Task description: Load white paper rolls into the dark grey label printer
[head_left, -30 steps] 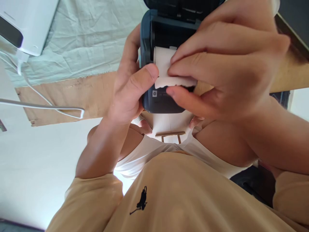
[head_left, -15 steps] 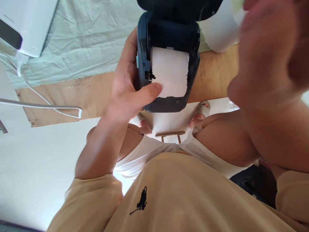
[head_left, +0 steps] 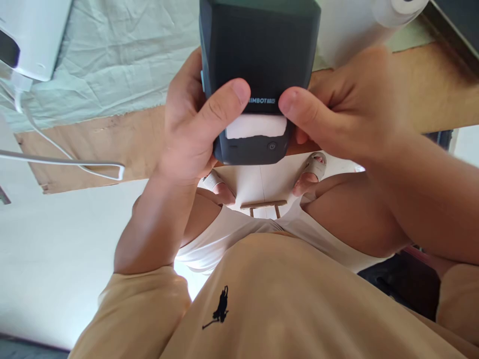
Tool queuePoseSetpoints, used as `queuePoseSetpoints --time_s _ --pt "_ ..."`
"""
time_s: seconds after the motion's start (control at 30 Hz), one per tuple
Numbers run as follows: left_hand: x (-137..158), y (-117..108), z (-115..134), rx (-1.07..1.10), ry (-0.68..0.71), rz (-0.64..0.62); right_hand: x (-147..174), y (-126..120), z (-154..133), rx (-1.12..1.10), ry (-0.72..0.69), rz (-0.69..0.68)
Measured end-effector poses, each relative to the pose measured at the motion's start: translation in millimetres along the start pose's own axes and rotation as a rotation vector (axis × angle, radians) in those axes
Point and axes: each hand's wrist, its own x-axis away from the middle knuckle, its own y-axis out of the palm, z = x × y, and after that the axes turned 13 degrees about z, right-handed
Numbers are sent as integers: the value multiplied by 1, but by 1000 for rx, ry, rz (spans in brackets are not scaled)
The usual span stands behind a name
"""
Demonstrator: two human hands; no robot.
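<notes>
A dark blue label printer [head_left: 258,55] with its lid down is held between both hands at the table's edge. White label paper [head_left: 256,126] sticks out from under the lid, its torn edge lying over the front near the power button. My left hand [head_left: 190,117] wraps the printer's left side, thumb pressed on the lid beside the lettering. On the opposite side, my right hand [head_left: 344,107] grips with its thumb on the lid's front corner; its back is slightly blurred. The fingers beneath the printer are mostly hidden.
A pale green cloth [head_left: 123,50] covers part of the wooden table [head_left: 90,139]. A white device [head_left: 37,35] with a plugged-in white cable [head_left: 56,159] lies at left. Behind my right hand is a white cylindrical object [head_left: 348,30], and a dark object [head_left: 458,30] sits farther right.
The printer's lid, raised before, is now down over the paper roll. My right hand has come from the upper right onto the printer, and my left thumb has moved from the paper onto the lid.
</notes>
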Motion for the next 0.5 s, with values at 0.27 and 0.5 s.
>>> queuePoseSetpoints --time_s 0.27,0.5 --pt "-2 21 2 18 13 67 -4 -7 -7 -33 87 -64" --pt "0 38 8 5 -8 93 -8 -3 -9 -12 85 -73"
